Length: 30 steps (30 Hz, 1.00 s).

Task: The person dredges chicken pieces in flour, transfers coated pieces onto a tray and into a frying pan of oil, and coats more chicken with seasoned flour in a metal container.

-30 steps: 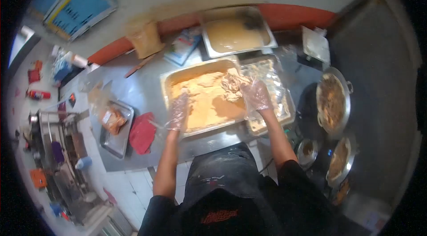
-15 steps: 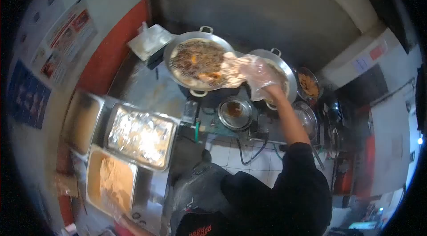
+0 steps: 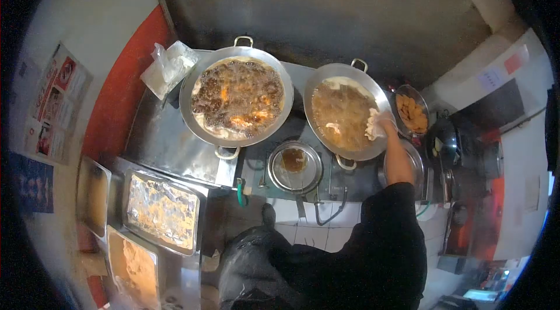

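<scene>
My right hand [image 3: 385, 123], in a clear plastic glove, is closed on a pale flour-coated piece of food [image 3: 371, 125] at the right side of the right wok [image 3: 315, 129]. The wok holds bubbling oil with a pale coated piece [image 3: 333, 128] floating in it. To its left, a second wok [image 3: 188, 114] boils darker, with orange-brown pieces among the foam. My left hand [image 3: 121, 288] is only a faint blur at the lower edge of the flour tray [image 3: 112, 246]; its fingers cannot be made out.
A foil-lined tray [image 3: 160, 211] and another metal tray [image 3: 93, 193] stand at left. Between the woks, toward me, sits a round pan [image 3: 294, 177] with brown liquid. A bowl of fried pieces [image 3: 412, 112] is at right. A plastic bag [image 3: 165, 65] lies on a container at back left.
My right hand has moved from between the woks to the right wok's right side, holding a smaller bundle. The view has shifted, and my left hand has mostly left it at the bottom.
</scene>
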Available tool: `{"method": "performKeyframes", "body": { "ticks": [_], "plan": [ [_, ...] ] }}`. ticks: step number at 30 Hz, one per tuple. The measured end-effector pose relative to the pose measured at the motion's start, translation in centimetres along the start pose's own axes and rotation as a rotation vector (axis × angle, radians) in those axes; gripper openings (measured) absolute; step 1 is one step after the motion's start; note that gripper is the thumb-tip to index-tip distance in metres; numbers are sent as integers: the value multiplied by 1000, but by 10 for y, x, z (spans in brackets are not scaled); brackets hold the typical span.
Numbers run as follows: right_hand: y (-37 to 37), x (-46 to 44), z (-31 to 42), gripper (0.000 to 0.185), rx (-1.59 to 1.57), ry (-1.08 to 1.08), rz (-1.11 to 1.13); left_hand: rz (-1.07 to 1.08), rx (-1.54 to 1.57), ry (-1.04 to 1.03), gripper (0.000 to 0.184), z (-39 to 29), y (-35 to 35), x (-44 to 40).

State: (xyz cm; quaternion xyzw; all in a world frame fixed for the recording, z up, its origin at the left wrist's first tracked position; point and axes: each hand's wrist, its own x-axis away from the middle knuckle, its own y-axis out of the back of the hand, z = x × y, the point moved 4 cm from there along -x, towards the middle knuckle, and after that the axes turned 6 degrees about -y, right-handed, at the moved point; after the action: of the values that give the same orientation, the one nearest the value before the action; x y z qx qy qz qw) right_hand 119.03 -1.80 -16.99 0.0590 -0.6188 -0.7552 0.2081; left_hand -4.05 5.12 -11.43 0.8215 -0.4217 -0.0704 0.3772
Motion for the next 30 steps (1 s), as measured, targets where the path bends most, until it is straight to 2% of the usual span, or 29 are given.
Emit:
{"method": "performKeyframes", "body": {
  "ticks": [3,4,5,6,8,10,11,12,14,15,16,18,19,20,23,24,26,27,28,29,30],
  "plan": [
    [-44,-51,-42,35,-67,58,-80,4,-21,7,57,1,-6,11],
    [-24,-56,-32,38,68,232,-179,9,-19,10,57,2,-7,13],
    [-23,-71,-29,38,226,278,-420,9,-24,9,56,5,-4,14],
    [-28,-102,-19,31,496,372,-372,11,-22,9,56,6,-2,15],
    [32,-89,33,25,-313,330,-223,20,-22,-1,54,19,-1,13],
    [119,15,177,24,226,736,-473,26,-12,-15,53,32,2,7],
    [140,54,223,26,146,817,-427,28,-6,-26,53,36,4,3],
    [168,118,280,28,-248,863,-383,35,-11,-39,52,44,7,-4],
    [185,219,375,32,-580,524,103,54,-14,-90,51,56,9,-21],
    [181,267,417,31,-550,639,102,65,-24,-127,50,65,10,-32],
    [172,310,454,29,-521,762,111,76,-52,-185,50,72,12,-43],
    [131,412,524,30,-567,1150,335,88,-200,-350,49,81,19,-60],
    [109,471,555,30,-580,1208,419,84,-318,-436,48,84,21,-67],
    [90,545,583,30,-508,1448,476,73,-439,-504,48,91,26,-73],
    [10,730,637,28,-502,1878,635,54,-682,-632,46,106,21,-89],
    [-9,792,642,19,-297,1690,800,68,-708,-636,46,111,11,-93],
    [-117,869,654,17,-259,1954,757,-98,-257,-368,43,140,-3,-99],
    [-137,909,650,14,-125,2111,644,33,-380,-313,46,146,-10,-105],
    [-250,928,654,14,-267,2068,777,79,-392,-301,49,134,-8,-104],
    [-252,950,647,19,-81,2104,755,126,-405,-289,53,120,-5,-103],
    [-260,968,640,19,-75,2117,760,86,-311,-314,58,91,6,-90]
  ]
}}
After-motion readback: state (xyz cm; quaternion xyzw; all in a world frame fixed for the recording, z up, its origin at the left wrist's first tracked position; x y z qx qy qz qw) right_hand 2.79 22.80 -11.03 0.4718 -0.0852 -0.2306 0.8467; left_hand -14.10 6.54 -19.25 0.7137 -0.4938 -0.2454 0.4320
